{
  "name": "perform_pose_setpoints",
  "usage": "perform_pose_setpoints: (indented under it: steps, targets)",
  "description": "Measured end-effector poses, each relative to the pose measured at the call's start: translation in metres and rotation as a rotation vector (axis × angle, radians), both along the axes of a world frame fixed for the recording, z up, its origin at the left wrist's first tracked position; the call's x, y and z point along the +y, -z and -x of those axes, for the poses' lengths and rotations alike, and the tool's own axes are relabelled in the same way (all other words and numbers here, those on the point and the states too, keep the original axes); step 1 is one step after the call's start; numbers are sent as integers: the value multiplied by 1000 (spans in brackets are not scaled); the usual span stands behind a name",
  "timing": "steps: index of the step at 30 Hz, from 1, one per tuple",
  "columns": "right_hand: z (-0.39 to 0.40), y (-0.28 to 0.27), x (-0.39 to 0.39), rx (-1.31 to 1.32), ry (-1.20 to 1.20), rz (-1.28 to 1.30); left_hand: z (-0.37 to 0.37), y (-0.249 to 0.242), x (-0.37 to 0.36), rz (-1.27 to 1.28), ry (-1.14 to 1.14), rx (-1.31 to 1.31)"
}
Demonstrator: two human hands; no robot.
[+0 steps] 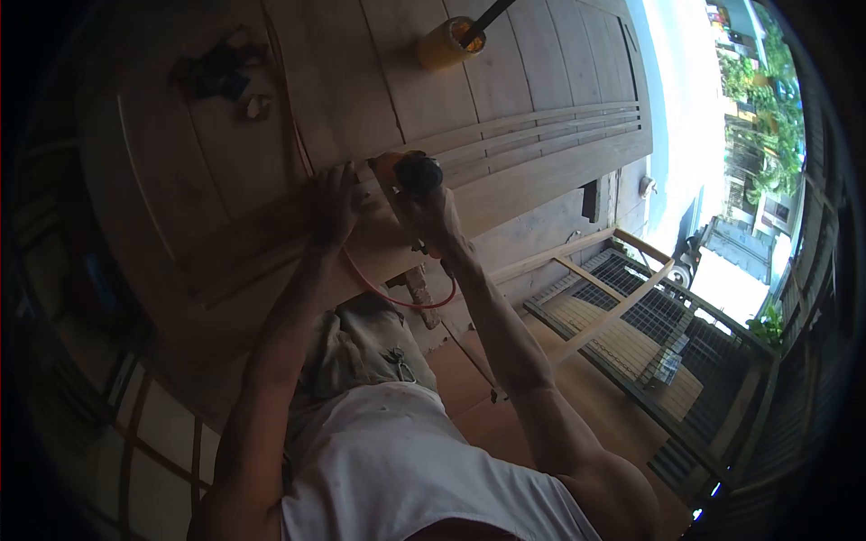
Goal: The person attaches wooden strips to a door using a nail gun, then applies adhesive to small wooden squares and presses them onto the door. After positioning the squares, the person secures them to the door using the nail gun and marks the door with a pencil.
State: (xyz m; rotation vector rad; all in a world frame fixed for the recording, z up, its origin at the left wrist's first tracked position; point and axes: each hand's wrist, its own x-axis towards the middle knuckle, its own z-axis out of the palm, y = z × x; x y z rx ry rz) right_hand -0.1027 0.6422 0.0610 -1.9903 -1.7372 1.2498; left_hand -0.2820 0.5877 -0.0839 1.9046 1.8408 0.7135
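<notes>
My right hand (437, 221) is wrapped around the handle of a nail gun (417, 173) with a yellow body and a round black cap. The nail gun rests on or just above the slatted rail of a large wooden door panel (343, 81). Just to its left, my left hand (334, 200) lies on the wood with fingers stretched forward, and nothing shows in it. An orange air hose (388, 296) loops below my hands toward the tool. What lies under the tool's nose is hidden.
A yellow jar (446, 45) with a dark stick in it stands on the panel's far side. Dark objects (221, 72) lie at upper left, partly in shadow. Wooden frames with wire mesh (622, 279) stand low on the right. Bright open ground lies beyond.
</notes>
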Motion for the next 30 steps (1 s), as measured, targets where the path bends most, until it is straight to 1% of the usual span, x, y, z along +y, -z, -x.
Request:
perform_pose_setpoints:
  steps: [2,4,7,10,13,14,16,19,20,22,23,24,25,26,27,29,30]
  targets:
    - [-3,0,4,15,-37,10,0,3,1,-35,10,20]
    - [2,-3,10,-16,-50,33,0,1,0,62,2,26]
    - [5,5,8,-10,-23,-1,-1,6,-1,-65,-10,76]
    - [4,31,3,-74,-17,26,-2,7,-1,-24,0,49]
    - [-4,33,4,-51,-71,9,2,16,0,25,24,56]
    - [-3,16,5,-35,3,72,1,11,0,-18,20,66]
    - [1,-36,0,8,141,208,1,-1,-5,-95,6,94]
    - [-24,-66,-45,70,194,-348,-1,26,-4,-135,-8,95]
    - [-39,-70,-55,67,271,-251,-5,22,-2,-126,-11,76]
    - [-75,-48,-94,224,550,169,-7,3,-7,-40,-35,108]
    - [-92,-35,-109,246,597,165,-11,-5,-4,7,-56,141]
    - [-95,-52,-118,293,651,179,-9,-7,-1,-47,-73,61]
    - [-108,-47,-131,354,681,149,-5,-13,0,-98,-65,93]
    - [-109,-59,-136,327,676,120,-4,-17,6,-160,-48,107]
    - [-110,-72,-143,287,681,86,-4,-20,10,-161,-31,125]
    - [-121,-63,-158,304,683,40,-5,-21,22,-165,11,145]
    - [-124,-61,-164,308,689,14,-5,-23,28,-115,101,145]
